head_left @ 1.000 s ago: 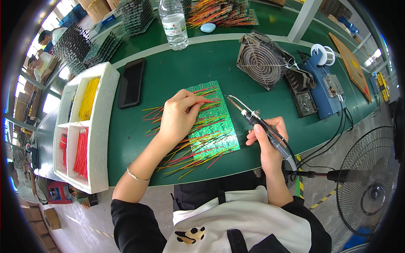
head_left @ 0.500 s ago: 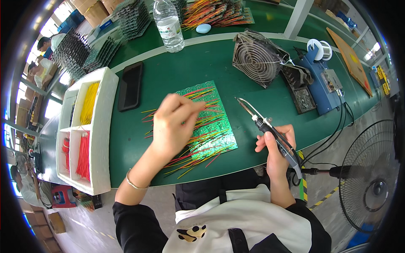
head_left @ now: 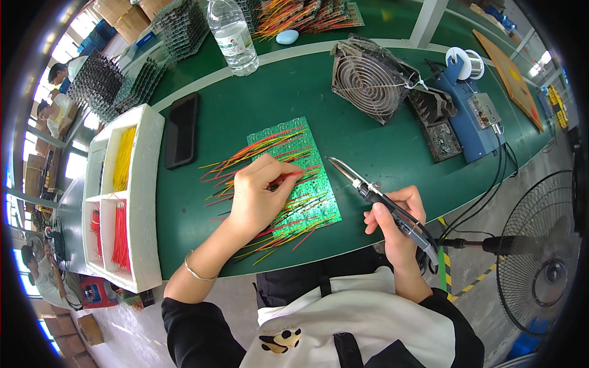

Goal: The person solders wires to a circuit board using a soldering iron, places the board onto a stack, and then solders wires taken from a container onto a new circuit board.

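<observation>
A green circuit board panel (head_left: 314, 210) lies on the green table, with rows of red, yellow and black wires (head_left: 270, 145) running off its left side. Over the middle of the board is my left hand (head_left: 261, 191), fingertips pinched on a red wire (head_left: 296, 174) near the board's surface. My right hand (head_left: 399, 224) grips a soldering iron (head_left: 386, 201) with a metal tube along its tip. The iron points up and left, its tip just off the board's right edge and apart from it.
A white foam box (head_left: 142, 196) of yellow and red wires stands left, beside a black phone (head_left: 182, 130). Behind are a water bottle (head_left: 233, 40) and a blue oval object (head_left: 287, 37). A caged fan (head_left: 368, 86), blue solder feeder (head_left: 469, 122) and floor fan (head_left: 540, 257) are right.
My left hand has moved down and slightly right across the board. The soldering iron has shifted a little left and down with my right hand. The whole view has shifted slightly.
</observation>
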Motion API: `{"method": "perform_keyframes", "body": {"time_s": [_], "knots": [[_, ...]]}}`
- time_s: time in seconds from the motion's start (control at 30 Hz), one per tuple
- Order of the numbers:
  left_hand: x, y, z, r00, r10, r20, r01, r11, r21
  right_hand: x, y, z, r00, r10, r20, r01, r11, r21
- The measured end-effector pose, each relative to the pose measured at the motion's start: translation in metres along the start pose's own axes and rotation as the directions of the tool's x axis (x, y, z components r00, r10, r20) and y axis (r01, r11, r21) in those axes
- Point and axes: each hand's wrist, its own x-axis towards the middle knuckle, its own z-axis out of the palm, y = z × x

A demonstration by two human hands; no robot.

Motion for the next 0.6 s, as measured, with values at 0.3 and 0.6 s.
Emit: {"method": "perform_keyframes", "body": {"time_s": [0.3, 0.6], "knots": [[0.0029, -0.0027, -0.0037, 0.997, -0.070, 0.030, 0.072, 0.995, -0.069, 0.0002, 0.0006, 0.0018, 1.000, -0.020, -0.004, 0.020, 1.000, 0.008], [0.0038, -0.0053, -0.0036, 0.997, -0.035, 0.062, 0.038, 0.998, -0.045, -0.0019, 0.0045, -0.0037, 0.998, -0.017, 0.068, 0.014, 0.999, 0.044]]}}
